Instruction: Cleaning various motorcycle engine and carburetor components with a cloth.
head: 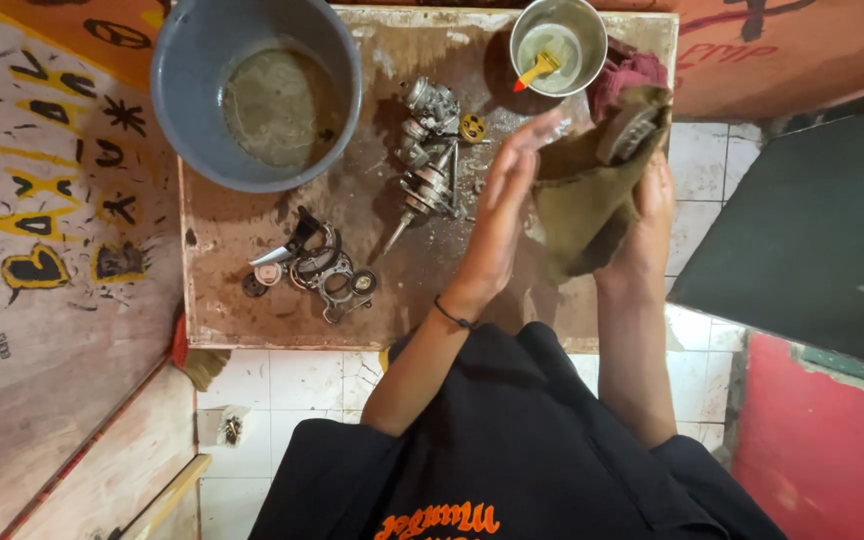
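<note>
1. Nearest the camera, a black shirt (512, 450) with orange lettering fills the bottom of the view, both bare forearms reaching out from it over the desk (252, 310).
2. Right hand (642, 215) cradles from beneath an olive-brown rag (577, 205), which wraps a round ribbed metal part (630, 130); the fingers are curled up around it.
3. Left hand (502, 215) is flat and wide, fingers straight, its palm pressed against the side of the rag.
4. The step looks like wiping the part dry or clean inside the cloth; the next move likely calls for turning the part in the rag while the flat palm keeps pressing.
5. Textures: the rag is limp and frayed, the desk top stained, wet-looking wood.
6. Nearby lie a greasy shaft assembly (430, 185), loose rings and gaskets (324, 270), a grey plastic tub (257, 90) of murky liquid, and a metal bowl (558, 45) holding a yellow-handled brush (538, 70).
</note>
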